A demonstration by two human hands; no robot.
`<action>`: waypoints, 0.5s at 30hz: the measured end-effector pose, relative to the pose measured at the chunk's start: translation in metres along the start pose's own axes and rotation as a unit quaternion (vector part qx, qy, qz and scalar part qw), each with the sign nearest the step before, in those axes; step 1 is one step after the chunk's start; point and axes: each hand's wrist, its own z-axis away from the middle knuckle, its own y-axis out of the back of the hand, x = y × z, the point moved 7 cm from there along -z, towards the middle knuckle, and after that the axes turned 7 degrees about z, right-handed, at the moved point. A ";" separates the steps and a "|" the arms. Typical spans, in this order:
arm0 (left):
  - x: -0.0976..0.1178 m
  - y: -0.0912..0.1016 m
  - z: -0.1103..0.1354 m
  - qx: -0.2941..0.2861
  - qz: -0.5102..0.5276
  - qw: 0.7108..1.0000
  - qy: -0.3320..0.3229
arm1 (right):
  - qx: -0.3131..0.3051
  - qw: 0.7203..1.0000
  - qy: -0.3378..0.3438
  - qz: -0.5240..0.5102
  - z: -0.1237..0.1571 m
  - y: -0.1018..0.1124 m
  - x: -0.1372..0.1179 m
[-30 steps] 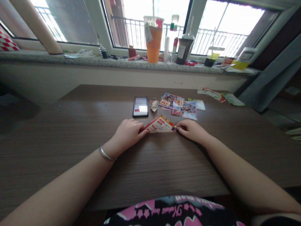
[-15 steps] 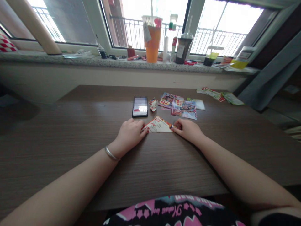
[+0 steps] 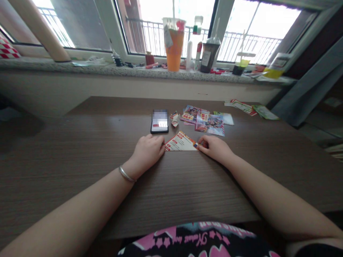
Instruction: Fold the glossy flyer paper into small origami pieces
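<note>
A folded paper leaflet (image 3: pixel 180 142), printed in white, red and orange, lies as a flat triangle on the table with its point away from me. At its left corner, my left hand (image 3: pixel 149 148) is closed, fingertips on that corner; the thumb is mostly hidden. My right hand (image 3: pixel 213 146) pinches the right corner between thumb and fingers. Beyond the leaflet rests a small folded paper piece (image 3: pixel 174 119), beside a phone (image 3: pixel 159 122) with a lit, blurred screen.
Colourful flyers (image 3: pixel 210 124) lie to the right of the phone, and more leaflets (image 3: pixel 242 107) are near the table's far right edge. On the windowsill (image 3: pixel 128 71) stand an orange drink cup (image 3: pixel 174 50), a dark drink cup (image 3: pixel 209 57), bottles and pens.
My left thumb has drawn back off the leaflet's face, so more of its left corner shows. My right hand keeps its pinch in nearly the same place.
</note>
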 end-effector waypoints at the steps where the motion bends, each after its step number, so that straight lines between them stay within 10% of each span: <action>1: -0.001 0.000 0.000 -0.003 0.010 1.000 0.000 | -0.004 1.000 0.003 -0.006 0.000 -0.001 0.001; 15: -0.013 -0.005 0.000 0.019 0.147 0.989 -0.004 | 0.018 0.987 0.064 -0.144 0.000 -0.005 0.008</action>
